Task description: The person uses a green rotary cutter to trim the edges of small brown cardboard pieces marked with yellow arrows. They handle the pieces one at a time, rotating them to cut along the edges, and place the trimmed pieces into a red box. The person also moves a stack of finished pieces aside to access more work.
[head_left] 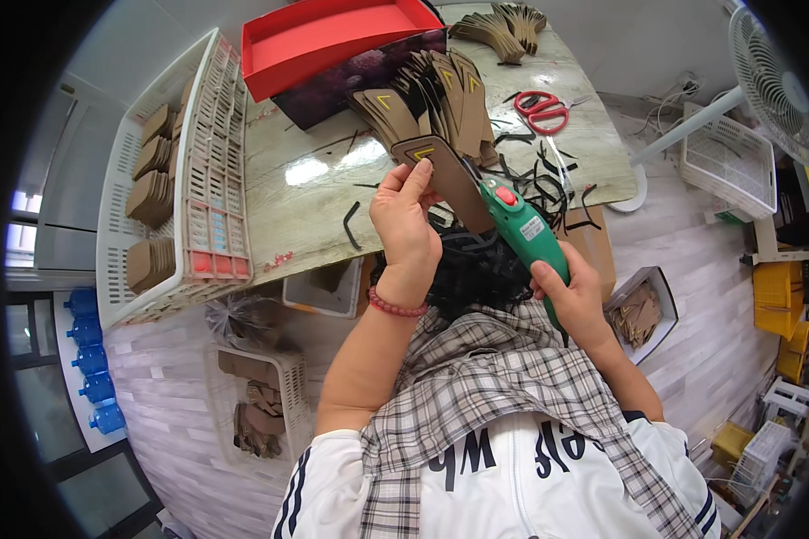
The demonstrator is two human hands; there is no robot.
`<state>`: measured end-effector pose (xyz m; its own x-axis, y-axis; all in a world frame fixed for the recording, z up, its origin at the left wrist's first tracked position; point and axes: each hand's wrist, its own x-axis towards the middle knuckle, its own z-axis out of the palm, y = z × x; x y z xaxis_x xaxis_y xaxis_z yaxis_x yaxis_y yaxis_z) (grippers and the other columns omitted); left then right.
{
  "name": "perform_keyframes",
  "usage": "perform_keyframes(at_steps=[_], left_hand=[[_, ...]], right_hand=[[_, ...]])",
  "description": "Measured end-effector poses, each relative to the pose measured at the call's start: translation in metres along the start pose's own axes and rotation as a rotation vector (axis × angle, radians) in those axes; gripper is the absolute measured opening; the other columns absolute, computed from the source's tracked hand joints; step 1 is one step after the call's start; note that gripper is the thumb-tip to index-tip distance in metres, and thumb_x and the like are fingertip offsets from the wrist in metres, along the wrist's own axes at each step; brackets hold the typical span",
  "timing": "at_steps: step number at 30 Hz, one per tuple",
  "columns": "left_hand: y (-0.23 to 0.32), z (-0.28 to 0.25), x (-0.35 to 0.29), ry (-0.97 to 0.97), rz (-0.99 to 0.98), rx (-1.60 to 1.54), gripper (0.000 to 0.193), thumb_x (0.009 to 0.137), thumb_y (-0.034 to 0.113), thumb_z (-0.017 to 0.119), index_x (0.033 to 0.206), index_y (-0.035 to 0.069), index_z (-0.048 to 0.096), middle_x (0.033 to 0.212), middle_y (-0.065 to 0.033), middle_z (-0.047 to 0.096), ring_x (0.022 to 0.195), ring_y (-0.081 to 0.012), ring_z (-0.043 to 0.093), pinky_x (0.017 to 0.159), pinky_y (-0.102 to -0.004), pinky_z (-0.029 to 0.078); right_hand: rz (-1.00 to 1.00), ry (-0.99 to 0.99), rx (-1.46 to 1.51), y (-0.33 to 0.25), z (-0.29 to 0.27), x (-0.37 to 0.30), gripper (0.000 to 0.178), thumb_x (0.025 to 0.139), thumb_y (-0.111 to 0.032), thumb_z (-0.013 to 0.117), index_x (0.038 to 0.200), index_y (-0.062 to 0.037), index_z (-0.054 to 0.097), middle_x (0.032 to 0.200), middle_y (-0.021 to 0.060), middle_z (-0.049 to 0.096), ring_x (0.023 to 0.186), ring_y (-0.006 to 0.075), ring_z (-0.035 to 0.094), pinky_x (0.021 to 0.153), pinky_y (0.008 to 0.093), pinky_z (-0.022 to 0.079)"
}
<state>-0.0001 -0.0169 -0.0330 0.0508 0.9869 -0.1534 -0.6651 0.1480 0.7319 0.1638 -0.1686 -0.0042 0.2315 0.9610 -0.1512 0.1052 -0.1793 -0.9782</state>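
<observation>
My left hand [408,216] pinches a long brown flat piece [454,193] with a yellow angular mark near its rounded end. In my right hand [573,292] is a green handheld electric cutter [526,232] with a red button. The cutter's head touches or nearly touches the piece's right edge. Just beyond stand fanned stacks of similar brown pieces [458,99], some with yellow marks. Black trimmed strips [548,184] lie scattered to the right, and a heap of black strips [476,274] sits below my hands near my lap.
Red-handled scissors [541,112] lie at the table's right. A red open box [342,40] stands at the back. More brown stacks [503,31] are at the far edge. A white basket [216,171] of brown pieces flanks the left; a white fan [768,81] stands right.
</observation>
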Motion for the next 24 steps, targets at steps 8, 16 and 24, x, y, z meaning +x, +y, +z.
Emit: perform_keyframes(at_steps=[8, 16, 24], left_hand=[[-0.006, 0.009, -0.006, 0.070, -0.013, 0.000, 0.007, 0.085, 0.005, 0.066, 0.090, 0.002, 0.062, 0.083, -0.0047, 0.067, 0.067, -0.0108, 0.061, 0.060, -0.0233, 0.049], [-0.015, 0.006, -0.007, 0.064, -0.042, -0.012, 0.005, 0.085, 0.006, 0.066, 0.088, 0.004, 0.063, 0.081, -0.0036, 0.067, 0.066, -0.0100, 0.060, 0.061, -0.0227, 0.047], [-0.020, 0.005, -0.013, 0.038, -0.091, 0.026, 0.006, 0.084, 0.005, 0.066, 0.089, 0.002, 0.065, 0.081, -0.0044, 0.068, 0.064, -0.0093, 0.060, 0.058, -0.0219, 0.046]], right_hand=[[-0.023, 0.014, -0.048, 0.007, 0.000, 0.001, 0.034, 0.089, -0.026, 0.065, 0.108, 0.0016, 0.058, 0.072, 0.0010, 0.059, 0.062, 0.0064, 0.053, 0.055, 0.0225, 0.045], [-0.018, 0.029, -0.070, 0.006, 0.001, 0.001, 0.034, 0.089, -0.026, 0.065, 0.107, 0.0019, 0.058, 0.072, 0.0008, 0.058, 0.061, 0.0061, 0.052, 0.055, 0.0222, 0.044], [-0.027, 0.040, -0.057, 0.007, 0.000, 0.003, 0.032, 0.089, -0.025, 0.065, 0.106, 0.0016, 0.058, 0.072, 0.0008, 0.058, 0.060, 0.0059, 0.051, 0.055, 0.0216, 0.044]])
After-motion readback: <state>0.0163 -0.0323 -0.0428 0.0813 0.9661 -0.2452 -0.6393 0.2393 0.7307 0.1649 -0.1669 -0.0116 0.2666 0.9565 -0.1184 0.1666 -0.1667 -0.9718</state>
